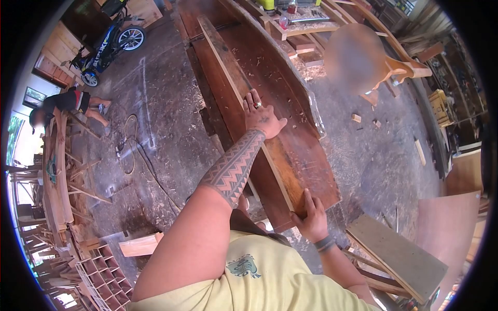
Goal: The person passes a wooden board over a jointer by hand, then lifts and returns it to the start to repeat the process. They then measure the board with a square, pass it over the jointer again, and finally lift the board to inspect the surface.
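A long, narrow wooden plank [288, 173] lies lengthwise on a wide reddish-brown wooden panel [316, 179] scattered with shavings. My left hand [264, 118], with a ring on one finger, rests palm down across the plank's middle, fingers stretched forward and thumb apart. At the plank's near end, my right hand [313, 217] holds the corner, fingers over the top and thumb at the end edge. The underside of both hands is hidden.
A thick, rough-edged slab [295, 78] runs along the panel's right side. At right lies a grey board [397, 254]. A cord [132, 150] loops over the floor at left. Another person [67, 103] bends over timber; a motorbike [106, 52] stands behind. A blurred shape is at upper right.
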`<state>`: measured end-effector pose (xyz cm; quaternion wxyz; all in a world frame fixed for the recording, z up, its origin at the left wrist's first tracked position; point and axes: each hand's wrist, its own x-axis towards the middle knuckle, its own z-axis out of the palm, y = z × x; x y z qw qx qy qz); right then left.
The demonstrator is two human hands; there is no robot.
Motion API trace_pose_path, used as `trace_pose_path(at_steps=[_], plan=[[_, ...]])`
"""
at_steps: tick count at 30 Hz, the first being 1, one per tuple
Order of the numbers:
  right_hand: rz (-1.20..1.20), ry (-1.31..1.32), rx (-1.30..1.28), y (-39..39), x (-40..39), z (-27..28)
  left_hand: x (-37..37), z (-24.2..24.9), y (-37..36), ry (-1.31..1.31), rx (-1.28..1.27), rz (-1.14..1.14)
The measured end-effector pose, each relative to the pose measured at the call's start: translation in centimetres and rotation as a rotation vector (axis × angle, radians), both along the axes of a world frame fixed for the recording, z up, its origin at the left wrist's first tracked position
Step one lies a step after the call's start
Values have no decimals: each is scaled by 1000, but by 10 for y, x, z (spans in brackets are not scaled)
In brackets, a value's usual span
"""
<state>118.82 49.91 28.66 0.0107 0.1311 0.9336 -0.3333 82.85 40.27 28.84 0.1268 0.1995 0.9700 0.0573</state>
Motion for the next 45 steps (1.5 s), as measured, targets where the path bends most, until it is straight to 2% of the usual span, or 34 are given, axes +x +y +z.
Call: trace_pose_path(at_steps=[45], plan=[[36,24,158,-18,-91,-4,-88,-4,-14,-2,31,3]])
